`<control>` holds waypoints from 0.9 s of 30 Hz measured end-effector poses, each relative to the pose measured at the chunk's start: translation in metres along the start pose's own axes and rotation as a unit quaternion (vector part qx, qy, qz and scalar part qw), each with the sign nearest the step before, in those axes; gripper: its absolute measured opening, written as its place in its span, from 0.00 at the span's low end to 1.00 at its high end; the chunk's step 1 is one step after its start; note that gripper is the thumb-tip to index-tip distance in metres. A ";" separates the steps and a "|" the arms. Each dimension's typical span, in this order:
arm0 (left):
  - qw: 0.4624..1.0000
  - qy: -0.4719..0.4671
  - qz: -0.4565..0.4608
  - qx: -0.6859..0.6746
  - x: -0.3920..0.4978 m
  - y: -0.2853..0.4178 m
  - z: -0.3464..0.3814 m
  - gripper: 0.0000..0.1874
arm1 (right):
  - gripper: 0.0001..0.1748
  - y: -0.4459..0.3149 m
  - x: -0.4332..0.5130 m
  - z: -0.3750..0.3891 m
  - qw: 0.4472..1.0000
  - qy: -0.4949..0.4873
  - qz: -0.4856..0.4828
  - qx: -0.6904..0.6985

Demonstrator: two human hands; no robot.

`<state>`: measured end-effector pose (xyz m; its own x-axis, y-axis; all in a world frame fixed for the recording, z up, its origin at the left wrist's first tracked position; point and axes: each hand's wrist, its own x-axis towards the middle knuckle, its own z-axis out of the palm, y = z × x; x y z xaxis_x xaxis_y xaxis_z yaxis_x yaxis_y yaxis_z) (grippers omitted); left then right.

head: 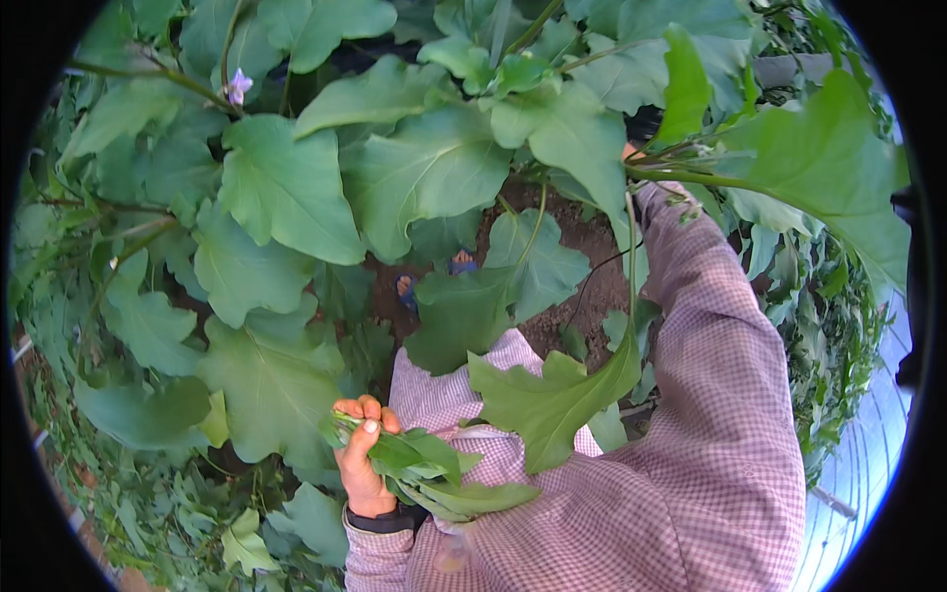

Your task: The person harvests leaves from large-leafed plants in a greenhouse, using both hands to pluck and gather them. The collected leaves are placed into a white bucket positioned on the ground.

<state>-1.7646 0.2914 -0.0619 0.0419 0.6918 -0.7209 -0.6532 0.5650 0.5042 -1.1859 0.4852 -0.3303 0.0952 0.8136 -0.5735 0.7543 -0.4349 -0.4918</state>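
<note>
My left hand (368, 444), with a dark band at its wrist, is closed around a bunch of picked green leaves (429, 462) in front of my checked shirt. My right arm reaches up and away among tall plants with broad lobed leaves, which look like eggplant plants. Only a small part of my right hand (633, 151) shows beside a green stem (688, 176) with large leaves; the fingers are hidden, so its grip cannot be made out. A lobed leaf (562, 399) hangs below that stem, over my front.
Dense foliage (281, 385) surrounds me, with a purple flower (238, 86) at the upper left. Brown soil (592, 251) and feet in blue sandals (406, 293) show between the leaves. A dark thin line crosses the soil. Bright sheeting (858, 444) curves along the lower right.
</note>
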 end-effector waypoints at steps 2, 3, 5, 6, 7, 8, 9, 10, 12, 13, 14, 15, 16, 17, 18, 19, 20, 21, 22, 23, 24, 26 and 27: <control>1.000 0.021 -0.003 -0.001 0.000 -0.002 -0.002 0.15 | 0.07 -0.007 -0.001 -0.002 1.000 -0.016 0.005 -0.010; 1.000 0.021 -0.003 -0.009 0.001 -0.002 -0.004 0.15 | 0.07 -0.011 -0.002 -0.003 1.000 -0.021 0.007 -0.019; 1.000 0.027 -0.002 -0.007 0.002 -0.003 -0.006 0.15 | 0.07 -0.021 -0.006 -0.002 0.999 -0.026 0.010 -0.030; 1.000 0.026 -0.002 -0.010 0.002 -0.004 -0.006 0.15 | 0.07 -0.027 -0.007 0.000 0.999 -0.029 0.014 -0.036; 1.000 0.019 -0.001 -0.019 0.003 -0.005 -0.007 0.15 | 0.07 -0.031 -0.008 0.000 0.999 -0.030 0.015 -0.037; 0.999 0.021 -0.005 -0.032 0.002 -0.006 -0.007 0.15 | 0.07 -0.036 -0.007 0.002 0.999 -0.031 0.016 -0.042; 0.999 0.029 -0.003 -0.027 0.002 -0.006 -0.008 0.15 | 0.07 -0.039 -0.007 0.002 0.998 -0.032 0.016 -0.044; 0.999 0.029 -0.003 -0.028 0.002 -0.007 -0.008 0.15 | 0.07 -0.042 -0.006 0.003 0.998 -0.033 0.016 -0.045; 0.999 0.029 0.001 -0.031 0.001 -0.007 -0.008 0.15 | 0.07 -0.046 -0.005 0.002 0.998 -0.036 0.012 -0.047; 0.999 0.029 0.003 -0.033 0.000 -0.007 -0.008 0.15 | 0.07 -0.047 -0.005 0.001 0.998 -0.036 0.012 -0.047; 0.999 0.021 0.007 -0.044 -0.001 -0.007 -0.008 0.15 | 0.07 -0.048 -0.005 0.001 0.998 -0.036 0.011 -0.048; 0.999 0.032 0.007 -0.036 -0.001 -0.007 -0.008 0.15 | 0.07 -0.048 -0.006 0.000 0.998 -0.035 0.013 -0.047; 0.999 0.034 0.008 -0.036 -0.002 -0.006 -0.008 0.15 | 0.07 -0.048 -0.007 -0.001 0.998 -0.034 0.015 -0.049; 0.999 0.031 0.008 -0.041 -0.002 -0.006 -0.007 0.15 | 0.07 -0.048 -0.008 -0.002 0.998 -0.035 0.016 -0.048; 0.999 0.033 0.009 -0.036 -0.002 -0.006 -0.007 0.15 | 0.07 -0.047 -0.009 -0.003 0.998 -0.036 0.017 -0.047; 0.999 0.030 0.008 -0.035 -0.002 -0.006 -0.007 0.15 | 0.07 -0.047 -0.011 -0.004 0.998 -0.036 0.019 -0.046; 0.999 0.023 0.008 -0.041 -0.002 -0.006 -0.007 0.15 | 0.07 -0.047 -0.012 -0.005 0.998 -0.037 0.020 -0.046; 0.999 0.028 0.008 -0.035 -0.002 -0.006 -0.007 0.15 | 0.07 -0.047 -0.013 -0.007 0.998 -0.038 0.020 -0.046; 0.999 0.029 0.009 -0.034 -0.002 -0.006 -0.007 0.15 | 0.07 -0.046 -0.013 -0.008 0.998 -0.039 0.019 -0.041; 0.999 0.023 0.008 -0.039 -0.002 -0.007 -0.007 0.15 | 0.07 -0.046 -0.014 -0.010 0.998 -0.039 0.020 -0.043; 0.999 0.030 0.008 -0.032 -0.002 -0.007 -0.007 0.15 | 0.07 -0.046 -0.014 -0.011 0.998 -0.039 0.021 -0.042; 0.999 0.024 0.007 -0.034 -0.002 -0.007 -0.006 0.15 | 0.08 -0.046 -0.014 -0.013 0.998 -0.040 0.022 -0.037; 0.999 0.032 0.007 -0.026 -0.002 -0.007 -0.005 0.15 | 0.08 -0.046 -0.014 -0.014 0.998 -0.042 0.022 -0.035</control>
<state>-1.7640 0.2838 -0.0661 -0.0152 0.6680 -0.7440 -0.6922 0.5300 0.4899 -1.2129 0.4992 -0.2907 0.0773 0.7583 -0.6473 0.7939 -0.4395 -0.4201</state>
